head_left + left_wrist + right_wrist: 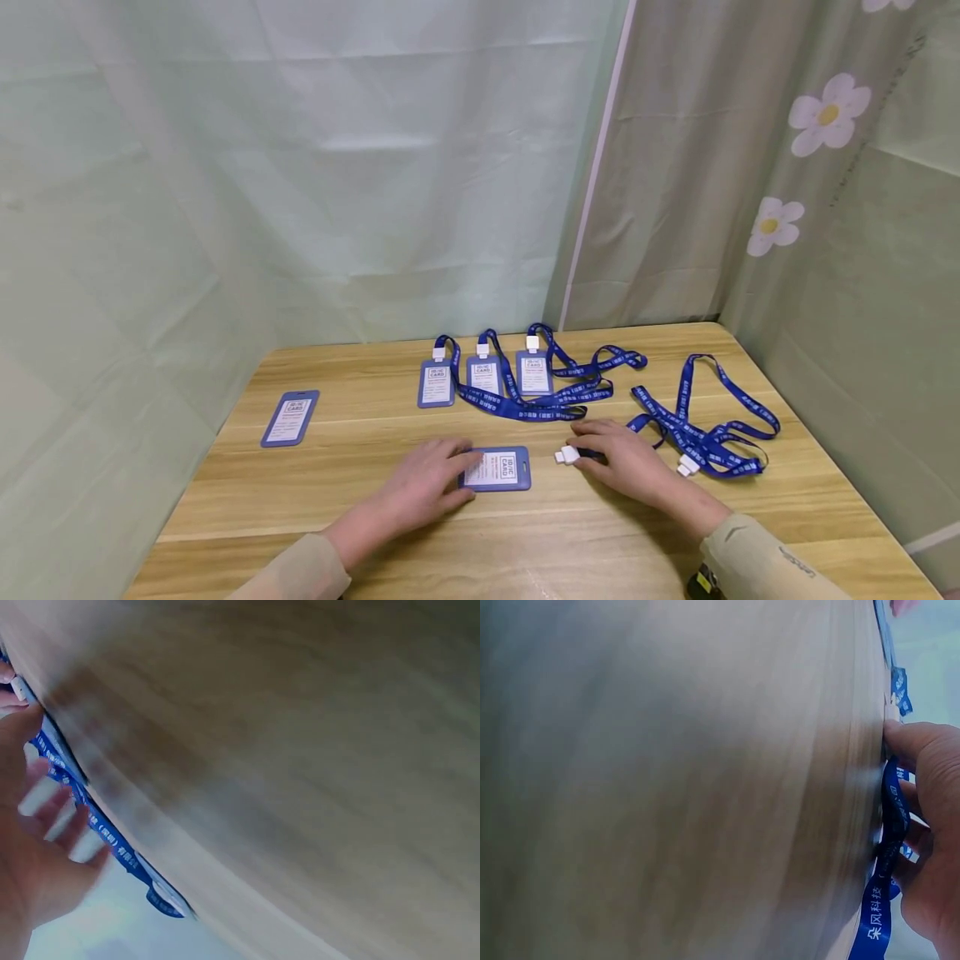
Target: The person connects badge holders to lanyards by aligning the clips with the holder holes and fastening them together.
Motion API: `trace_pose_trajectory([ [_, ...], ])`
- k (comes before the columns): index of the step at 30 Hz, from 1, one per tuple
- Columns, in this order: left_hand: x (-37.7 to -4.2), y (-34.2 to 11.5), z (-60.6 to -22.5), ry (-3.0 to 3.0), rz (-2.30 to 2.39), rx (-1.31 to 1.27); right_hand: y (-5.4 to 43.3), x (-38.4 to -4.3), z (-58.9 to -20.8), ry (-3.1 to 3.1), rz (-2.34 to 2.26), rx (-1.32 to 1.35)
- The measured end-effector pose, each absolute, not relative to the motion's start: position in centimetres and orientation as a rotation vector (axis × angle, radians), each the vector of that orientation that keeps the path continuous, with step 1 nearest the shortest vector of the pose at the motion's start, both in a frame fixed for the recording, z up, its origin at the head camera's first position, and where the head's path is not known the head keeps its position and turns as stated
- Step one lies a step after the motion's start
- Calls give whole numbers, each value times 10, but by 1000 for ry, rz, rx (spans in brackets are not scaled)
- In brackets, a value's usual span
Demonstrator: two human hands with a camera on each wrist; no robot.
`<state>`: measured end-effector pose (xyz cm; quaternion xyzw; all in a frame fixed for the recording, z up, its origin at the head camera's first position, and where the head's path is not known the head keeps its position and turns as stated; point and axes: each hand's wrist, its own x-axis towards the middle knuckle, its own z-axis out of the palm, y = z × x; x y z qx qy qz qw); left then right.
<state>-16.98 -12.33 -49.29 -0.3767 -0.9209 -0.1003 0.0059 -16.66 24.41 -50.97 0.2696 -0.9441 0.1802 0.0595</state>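
Note:
In the head view my left hand grips the left end of a blue ID card holder, thumb along its near edge and fingers at the far edge. The holder lies sideways on the table, its slotted end pointing right. My right hand pinches the white clip of a blue lanyard, whose printed strap runs under the palm in the right wrist view. A short gap separates the clip's tip from the holder's slot. In the left wrist view the holder is seen nearly edge-on.
Behind the hands, three card holders with lanyards attached stand in a row. A single holder without a strap lies at the left. Tangled lanyards with a white clip lie right. A curtain hangs behind the wooden table.

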Motion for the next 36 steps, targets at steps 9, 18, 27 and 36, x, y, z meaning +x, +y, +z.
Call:
trace_pose_trajectory([
  [9,-169,-127,-496,-3030,-485,-965,237,-162,-506,-2874,574,772],
  [18,-167,-125,-493,-3053,-554,-888,232,-158,-505,-2872,584,753],
  [27,-166,-125,-494,-3088,-571,-817,233,-158,-505,-2848,593,751],
  [36,-166,-121,-496,-3092,-569,-793,230,-159,-507,-2869,594,720],
])
